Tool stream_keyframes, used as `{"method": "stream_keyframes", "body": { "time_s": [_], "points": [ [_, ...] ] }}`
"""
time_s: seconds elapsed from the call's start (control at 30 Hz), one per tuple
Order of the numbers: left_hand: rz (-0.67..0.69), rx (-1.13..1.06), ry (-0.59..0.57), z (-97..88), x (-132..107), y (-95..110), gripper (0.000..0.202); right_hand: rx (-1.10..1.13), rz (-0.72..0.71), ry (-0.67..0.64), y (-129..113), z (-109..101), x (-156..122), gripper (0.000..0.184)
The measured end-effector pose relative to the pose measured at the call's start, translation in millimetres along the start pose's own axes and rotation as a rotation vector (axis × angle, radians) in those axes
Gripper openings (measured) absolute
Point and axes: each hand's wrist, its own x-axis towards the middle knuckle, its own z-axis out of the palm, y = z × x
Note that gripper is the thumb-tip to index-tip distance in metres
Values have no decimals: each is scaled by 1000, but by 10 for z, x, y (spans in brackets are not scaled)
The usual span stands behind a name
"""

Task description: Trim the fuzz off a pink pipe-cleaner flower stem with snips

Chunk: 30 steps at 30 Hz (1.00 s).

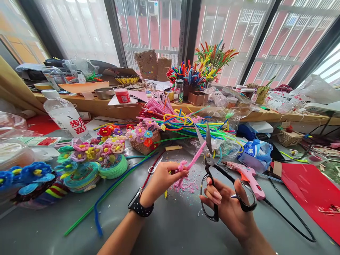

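Observation:
My left hand (pixel 166 179) pinches a pink pipe cleaner (pixel 197 156) whose near end is curled into small loops at the fingertips. Its straight tail points up and right, close to the blades of the scissors. In my right hand (pixel 230 203) are large black-handled scissors (pixel 208 159), my fingers and thumb through the two rings. The blades stand apart and point away from me. Beneath the hands, pink fluff clippings (pixel 186 186) and glitter lie scattered on the grey table (pixel 170 230). Part of a yellow stem shows below my left hand.
Pipe-cleaner flowers (pixel 86 154) in round pots crowd the left, near a water bottle (pixel 66 115). Behind the hands lies a pile of coloured pipe cleaners (pixel 183 118). A pink glue gun (pixel 248 177) with a black cord rests at right, beside red sheets (pixel 308 191).

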Motion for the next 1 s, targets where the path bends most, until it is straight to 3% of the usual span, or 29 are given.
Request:
{"method": "stream_keyframes", "body": {
  "time_s": [0.33, 0.53, 0.63, 0.77, 0.87, 1.0],
  "points": [
    [6, 49, 20, 2, -1, 26, 29, -56, -19, 12, 22, 6, -10, 52],
    [16, 87, 27, 10, -7, -10, 28, -139, -112, 111, 15, -38, -11, 28],
    [-1, 117, 27, 5, -6, -6, 27, -286, -104, 90, -19, -28, -17, 37],
    [19, 129, 27, 2, -4, 18, 28, -332, -36, -74, -71, 33, -30, 66],
    [86, 184, 146, 11, -4, -4, 27, -370, -20, -117, -87, 36, -30, 74],
    [178, 478, 473, -3, -15, -92, 17, -501, -25, -65, -77, -31, -20, 66]
  ]
}}
